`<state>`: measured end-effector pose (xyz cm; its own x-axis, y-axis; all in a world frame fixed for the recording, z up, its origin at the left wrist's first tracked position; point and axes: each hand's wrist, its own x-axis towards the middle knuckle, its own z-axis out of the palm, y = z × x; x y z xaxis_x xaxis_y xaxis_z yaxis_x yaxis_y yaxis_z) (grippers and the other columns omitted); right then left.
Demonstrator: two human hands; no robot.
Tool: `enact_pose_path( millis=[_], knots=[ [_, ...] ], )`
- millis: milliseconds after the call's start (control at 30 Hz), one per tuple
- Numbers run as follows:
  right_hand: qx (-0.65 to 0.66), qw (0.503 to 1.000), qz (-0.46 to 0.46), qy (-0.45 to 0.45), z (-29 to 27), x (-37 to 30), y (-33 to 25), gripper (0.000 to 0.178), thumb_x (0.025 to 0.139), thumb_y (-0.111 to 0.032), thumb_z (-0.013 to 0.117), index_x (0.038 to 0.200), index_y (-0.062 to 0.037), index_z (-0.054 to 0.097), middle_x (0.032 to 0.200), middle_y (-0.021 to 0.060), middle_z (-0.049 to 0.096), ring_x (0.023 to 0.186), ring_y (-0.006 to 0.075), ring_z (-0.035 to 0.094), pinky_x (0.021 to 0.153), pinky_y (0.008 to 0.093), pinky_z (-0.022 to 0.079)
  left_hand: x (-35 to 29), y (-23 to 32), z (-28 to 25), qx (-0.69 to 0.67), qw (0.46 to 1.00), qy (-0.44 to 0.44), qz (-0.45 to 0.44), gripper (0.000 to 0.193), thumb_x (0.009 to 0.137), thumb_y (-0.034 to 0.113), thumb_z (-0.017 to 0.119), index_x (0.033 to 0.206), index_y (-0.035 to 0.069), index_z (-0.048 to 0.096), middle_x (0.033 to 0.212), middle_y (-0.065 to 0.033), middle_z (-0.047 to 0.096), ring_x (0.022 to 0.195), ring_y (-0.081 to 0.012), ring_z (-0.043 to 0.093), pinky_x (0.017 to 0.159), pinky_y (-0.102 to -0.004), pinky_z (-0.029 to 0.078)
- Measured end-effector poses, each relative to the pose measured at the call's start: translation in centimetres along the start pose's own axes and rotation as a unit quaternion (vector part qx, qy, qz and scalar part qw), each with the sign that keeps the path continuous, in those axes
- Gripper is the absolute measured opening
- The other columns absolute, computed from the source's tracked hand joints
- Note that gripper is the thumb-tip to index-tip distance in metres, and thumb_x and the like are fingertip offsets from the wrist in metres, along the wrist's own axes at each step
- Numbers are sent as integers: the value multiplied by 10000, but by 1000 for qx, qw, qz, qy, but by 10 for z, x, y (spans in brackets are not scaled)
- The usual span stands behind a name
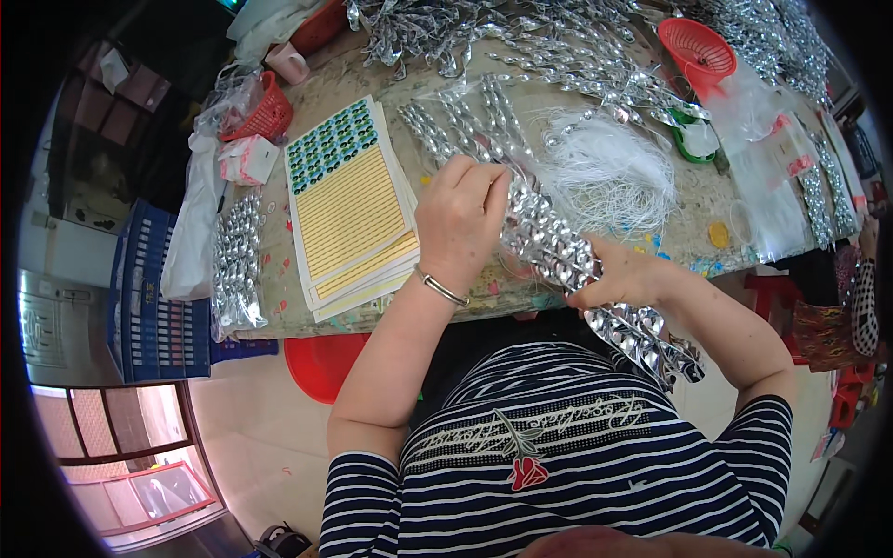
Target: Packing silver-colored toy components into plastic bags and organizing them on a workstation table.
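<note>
A bundle of shiny silver twisted foil strips (558,237) slants across the table's front edge, its lower end hanging over my striped shirt. My right hand (614,274) is wrapped round its middle. At the upper end, my left hand (458,219) is closed in a pinch, with a metal bangle on the wrist; what lies between its fingertips is hidden. Just beyond my left hand, more silver strips (465,121) lie in clear plastic. Left of that hand rests a stack of sticker sheets (349,209), yellow with rows of blue-green round stickers.
White string (614,172) lies in a loose heap on the paint-stained table (265,312). Around it stand a red basket (698,51), a green basket (696,138) and clear bags (767,205). Packed strips (237,265) lie at the left, near a blue crate (158,293). A red stool (321,363) stands below.
</note>
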<state>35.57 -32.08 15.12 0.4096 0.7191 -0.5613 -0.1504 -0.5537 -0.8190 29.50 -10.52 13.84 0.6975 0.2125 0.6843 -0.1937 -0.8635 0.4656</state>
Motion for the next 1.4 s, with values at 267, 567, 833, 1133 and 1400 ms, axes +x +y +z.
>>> enact_pose_path(
  millis=[267,567,833,1133,1400],
  knots=[
    [40,999,-37,7,-10,14,-7,773,673,-173,754,1347,-19,408,1018,99,637,877,157,613,804,299,482,-3,2,2,10,999,-4,32,67,758,65,701,800,70,649,763,-59,567,683,-251,587,604,-365,468],
    [39,994,-88,43,5,62,-14,804,691,-211,725,1373,18,365,1077,127,615,952,184,590,851,305,458,-5,11,8,-7,999,3,52,73,758,51,698,820,63,661,760,-59,574,673,-235,589,593,-341,470],
    [-137,967,-164,137,-8,136,-19,788,757,-293,689,1371,65,350,1027,167,635,924,247,634,770,335,504,-1,10,-1,-45,998,-11,54,58,766,55,680,820,66,661,765,-71,561,699,-265,584,626,-356,474],
    [-424,851,-96,294,16,173,-82,391,865,-246,591,1149,22,574,1163,209,598,1017,339,626,812,381,534,7,-5,-24,-65,996,-13,65,77,785,6,693,862,6,695,736,-77,580,618,-167,572,545,-268,448],
    [-482,773,-123,393,48,205,-94,316,852,-192,603,1105,-10,648,1206,165,585,1051,258,614,761,376,548,0,-1,-33,-125,992,1,12,54,770,28,702,816,19,676,741,-85,590,630,-233,576,577,-317,468]
  ],
)
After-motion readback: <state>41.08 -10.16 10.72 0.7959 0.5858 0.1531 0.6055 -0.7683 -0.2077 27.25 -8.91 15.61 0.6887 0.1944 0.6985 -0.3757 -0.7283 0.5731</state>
